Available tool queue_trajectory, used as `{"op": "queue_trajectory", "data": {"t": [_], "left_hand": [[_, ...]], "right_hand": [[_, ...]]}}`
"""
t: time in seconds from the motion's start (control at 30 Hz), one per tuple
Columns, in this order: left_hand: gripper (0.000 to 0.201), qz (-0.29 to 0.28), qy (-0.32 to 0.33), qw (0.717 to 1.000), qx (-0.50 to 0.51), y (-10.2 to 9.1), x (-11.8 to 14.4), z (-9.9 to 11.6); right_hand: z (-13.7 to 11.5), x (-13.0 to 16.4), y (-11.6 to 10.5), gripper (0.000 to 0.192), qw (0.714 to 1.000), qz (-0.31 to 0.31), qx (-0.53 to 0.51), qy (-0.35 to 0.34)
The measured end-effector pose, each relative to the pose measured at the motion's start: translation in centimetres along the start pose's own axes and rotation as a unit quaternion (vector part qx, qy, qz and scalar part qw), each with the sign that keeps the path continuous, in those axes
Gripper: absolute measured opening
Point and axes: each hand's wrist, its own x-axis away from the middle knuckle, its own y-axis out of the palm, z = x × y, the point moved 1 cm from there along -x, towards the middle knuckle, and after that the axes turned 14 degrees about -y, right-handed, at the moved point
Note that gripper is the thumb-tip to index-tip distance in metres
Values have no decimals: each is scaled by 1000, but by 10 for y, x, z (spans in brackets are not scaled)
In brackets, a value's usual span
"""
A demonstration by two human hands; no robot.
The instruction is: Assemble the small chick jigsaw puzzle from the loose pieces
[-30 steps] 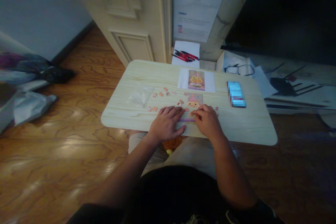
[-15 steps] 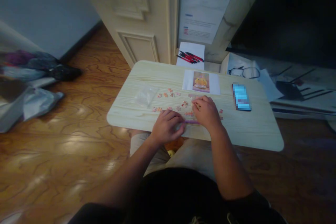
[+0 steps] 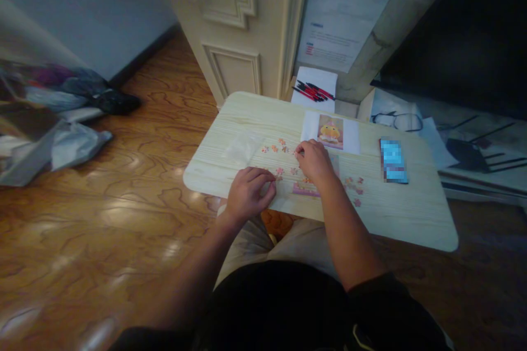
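Observation:
On the pale wooden table, my left hand (image 3: 251, 193) is curled near the front edge, its thumb and fingertips together at a small pinkish puzzle piece (image 3: 279, 177). My right hand (image 3: 315, 162) reaches farther in, with thumb and forefinger pinched on another puzzle piece (image 3: 295, 152), mostly hidden by the fingers. Below it lies a partly assembled jigsaw puzzle (image 3: 307, 190) with a purple lower strip; the hand and forearm cover part of it. Loose pieces (image 3: 274, 148) lie beyond my left hand, and several more (image 3: 357, 202) are right of my right forearm.
A printed sheet with a yellow figure (image 3: 330, 131) lies at the table's (image 3: 415, 214) far side. Left of the pieces is a clear plastic bag (image 3: 242, 148); a phone (image 3: 393, 160) rests at the right. Red and black pens (image 3: 313, 91) and eyeglasses (image 3: 397, 122) are beyond the table.
The view has shifted, so the table appears farther right. My right hand has moved left and away from me over the table, uncovering more pieces. My left hand has drawn left off the puzzle.

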Motion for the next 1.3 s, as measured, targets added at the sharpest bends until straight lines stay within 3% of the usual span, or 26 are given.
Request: {"op": "queue_trajectory", "data": {"t": [0.17, 0.3, 0.43, 0.6, 0.7, 0.83, 1.0, 1.3], "left_hand": [[13, -33, 34, 999, -4, 11, -7, 15], [22, -111, 108, 988, -8, 33, -8, 37], [33, -161, 153, 974, -29, 57, -10, 56], [34, -173, 160, 971, -47, 73, -14, 68], [30, -164, 145, 974, -59, 73, -17, 69], [25, -136, 122, 981, -71, 69, -19, 68], [21, -105, 113, 986, -57, 67, -19, 64], [19, -114, 103, 986, -70, 54, -10, 54]], "right_hand": [[19, 19, -15, 11, 993, 48, -102, 23], [43, 51, -34, 6, 986, 81, -133, 65], [56, 90, -48, 17, 979, 89, -165, 83], [44, 116, -47, 21, 978, 72, -195, 19], [38, 121, -42, 19, 987, 45, -154, 12], [47, 127, -47, 17, 993, 15, -101, 52], [52, 126, -56, 20, 986, 16, -143, 83], [27, 106, -43, 14, 993, -31, -104, 36]]}}
